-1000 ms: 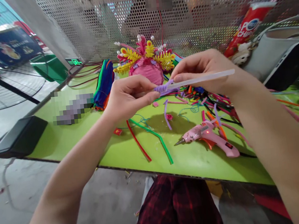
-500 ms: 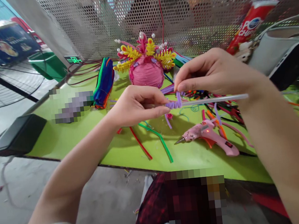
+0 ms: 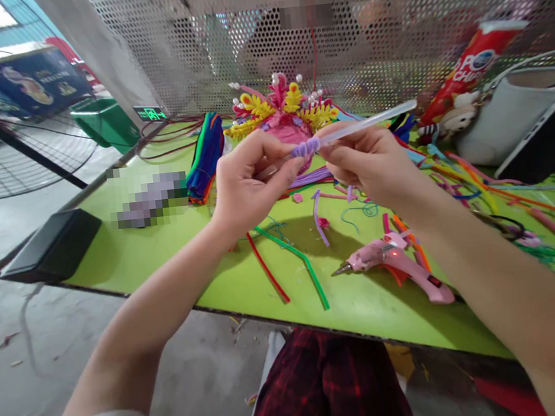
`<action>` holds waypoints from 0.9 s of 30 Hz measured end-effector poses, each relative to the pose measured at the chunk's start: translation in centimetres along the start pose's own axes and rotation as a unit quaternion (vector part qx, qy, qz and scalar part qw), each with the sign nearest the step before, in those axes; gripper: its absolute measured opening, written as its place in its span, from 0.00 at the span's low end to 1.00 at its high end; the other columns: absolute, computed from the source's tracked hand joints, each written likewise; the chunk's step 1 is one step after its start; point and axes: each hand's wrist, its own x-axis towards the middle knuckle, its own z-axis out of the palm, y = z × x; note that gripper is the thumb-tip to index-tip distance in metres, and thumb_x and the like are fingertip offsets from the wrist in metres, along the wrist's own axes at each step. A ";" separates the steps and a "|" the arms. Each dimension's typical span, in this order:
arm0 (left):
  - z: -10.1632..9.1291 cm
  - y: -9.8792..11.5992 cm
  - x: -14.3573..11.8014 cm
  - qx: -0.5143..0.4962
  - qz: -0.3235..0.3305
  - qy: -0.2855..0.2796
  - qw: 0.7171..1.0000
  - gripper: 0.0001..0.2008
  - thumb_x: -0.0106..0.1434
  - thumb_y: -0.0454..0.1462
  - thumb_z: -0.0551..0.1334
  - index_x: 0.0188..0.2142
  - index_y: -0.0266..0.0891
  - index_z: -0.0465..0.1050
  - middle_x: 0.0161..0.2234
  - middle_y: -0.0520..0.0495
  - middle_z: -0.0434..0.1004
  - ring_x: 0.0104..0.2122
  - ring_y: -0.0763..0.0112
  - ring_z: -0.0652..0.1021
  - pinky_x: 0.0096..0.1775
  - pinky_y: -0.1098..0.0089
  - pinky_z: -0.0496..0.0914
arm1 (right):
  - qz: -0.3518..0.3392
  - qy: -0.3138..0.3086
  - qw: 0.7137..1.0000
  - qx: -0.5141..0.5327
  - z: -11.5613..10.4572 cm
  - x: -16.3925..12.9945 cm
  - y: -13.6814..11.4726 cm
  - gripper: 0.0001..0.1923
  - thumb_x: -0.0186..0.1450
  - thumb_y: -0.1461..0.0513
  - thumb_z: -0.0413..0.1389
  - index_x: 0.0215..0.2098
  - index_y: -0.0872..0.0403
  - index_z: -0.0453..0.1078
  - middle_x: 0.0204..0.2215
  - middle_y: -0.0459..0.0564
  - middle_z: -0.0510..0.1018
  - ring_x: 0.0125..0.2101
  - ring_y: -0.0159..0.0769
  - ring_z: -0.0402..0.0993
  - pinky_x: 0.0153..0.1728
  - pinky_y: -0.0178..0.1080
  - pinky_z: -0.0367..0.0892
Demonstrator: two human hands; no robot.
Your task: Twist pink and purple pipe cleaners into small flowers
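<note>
Green tabletop (image 3: 127, 252) below; over its middle, a purple pipe cleaner (image 3: 307, 147) coils around a clear stick (image 3: 372, 120). The left hand (image 3: 245, 178) pinches both; the right hand (image 3: 373, 157) nips the coil's right end. Winding seems underway, calling next for firm, even turns. Glue gun (image 3: 385, 254) near right.

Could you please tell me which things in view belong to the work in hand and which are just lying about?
In the work:
translucent stick, in the left hand
purple fuzzy strip, coiled round it, at the right hand
pink glue gun, possibly: lit but untouched

Seemingly just lying about:
green strip
red strip
black box
red chip canister
</note>
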 end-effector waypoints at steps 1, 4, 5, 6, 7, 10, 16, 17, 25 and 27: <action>0.1 -0.2 -0.1 0.009 -0.002 0.004 1.000 0.19 0.65 0.53 0.68 0.31 0.42 0.72 0.22 0.57 0.63 0.18 0.86 0.56 0.19 0.76 0.50 | 0.008 0.022 1.000 -0.002 0.4 -0.2 -0.2 0.13 0.61 0.51 0.69 0.37 0.50 0.78 0.18 0.37 0.60 0.17 0.25 0.48 0.18 0.36 0.44; 0.5 -0.4 -0.4 0.024 -0.008 -0.007 1.000 0.19 0.66 0.53 0.67 0.32 0.42 0.70 0.23 0.56 0.66 0.18 0.85 0.59 0.18 0.75 0.50 | 0.022 0.074 0.997 -0.029 1.6 -1.2 -1.1 0.11 0.62 0.53 0.68 0.34 0.50 0.76 0.19 0.40 0.66 0.19 0.27 0.56 0.19 0.36 0.51; 0.5 -0.4 -0.5 0.026 -0.004 -0.009 1.000 0.18 0.67 0.51 0.67 0.32 0.42 0.70 0.23 0.56 0.68 0.18 0.85 0.60 0.18 0.75 0.50 | 0.022 0.086 0.995 -0.033 1.8 -1.6 -1.5 0.11 0.62 0.53 0.68 0.34 0.50 0.76 0.20 0.41 0.68 0.19 0.27 0.57 0.20 0.36 0.53; 0.6 -0.3 -0.7 0.028 0.002 -0.009 1.000 0.16 0.67 0.49 0.67 0.32 0.42 0.70 0.24 0.56 0.69 0.18 0.85 0.61 0.19 0.76 0.52 | 0.022 0.096 0.994 -0.036 2.0 -2.0 -1.8 0.11 0.63 0.53 0.67 0.33 0.50 0.75 0.21 0.41 0.69 0.20 0.27 0.58 0.20 0.36 0.54; 0.7 -0.1 -0.8 0.033 0.011 -0.008 0.999 0.14 0.67 0.47 0.67 0.32 0.42 0.70 0.24 0.56 0.69 0.19 0.84 0.62 0.19 0.76 0.54 | 0.020 0.106 0.993 -0.040 2.2 -2.4 -2.0 0.11 0.63 0.53 0.67 0.33 0.51 0.75 0.22 0.42 0.70 0.20 0.27 0.59 0.20 0.35 0.55; 0.8 0.5 -1.0 0.057 0.051 -0.008 0.997 0.09 0.66 0.40 0.68 0.33 0.41 0.71 0.24 0.56 0.71 0.21 0.83 0.65 0.22 0.77 0.59 | 0.014 0.141 0.989 -0.049 2.4 -3.6 -2.2 0.11 0.64 0.53 0.66 0.34 0.51 0.77 0.26 0.44 0.74 0.23 0.27 0.62 0.22 0.34 0.59; 1.2 1.7 -1.3 0.081 0.115 -0.036 0.989 0.03 0.63 0.34 0.70 0.35 0.40 0.77 0.24 0.55 0.78 0.22 0.83 0.70 0.23 0.76 0.61 | -0.010 0.201 0.978 -0.048 2.3 -5.3 -1.3 0.09 0.64 0.53 0.68 0.38 0.49 0.79 0.25 0.43 0.73 0.24 0.28 0.66 0.26 0.34 0.68; 1.2 1.8 -1.3 0.081 0.119 -0.040 0.989 0.03 0.63 0.34 0.70 0.35 0.40 0.78 0.25 0.54 0.79 0.22 0.83 0.71 0.24 0.76 0.63 | -0.012 0.205 0.978 -0.045 2.3 -5.4 -1.1 0.09 0.64 0.54 0.68 0.38 0.49 0.79 0.25 0.42 0.72 0.24 0.28 0.66 0.26 0.34 0.68; 1.2 1.8 -1.9 0.129 0.163 -0.060 0.976 0.06 0.67 0.34 0.67 0.43 0.43 0.83 0.34 0.51 0.88 0.31 0.76 0.84 0.31 0.75 0.74 | 0.024 0.243 0.970 -0.007 3.2 -6.0 -0.5 0.06 0.62 0.56 0.69 0.34 0.50 0.80 0.24 0.42 0.75 0.20 0.26 0.63 0.20 0.33 0.62; 1.3 1.9 -1.9 0.141 0.171 -0.064 0.973 0.07 0.68 0.34 0.66 0.44 0.43 0.83 0.35 0.51 0.88 0.32 0.74 0.85 0.33 0.75 0.76 | 0.038 0.236 0.971 -0.003 3.6 -6.0 -0.5 0.07 0.62 0.56 0.69 0.34 0.50 0.80 0.27 0.44 0.79 0.21 0.27 0.67 0.21 0.34 0.65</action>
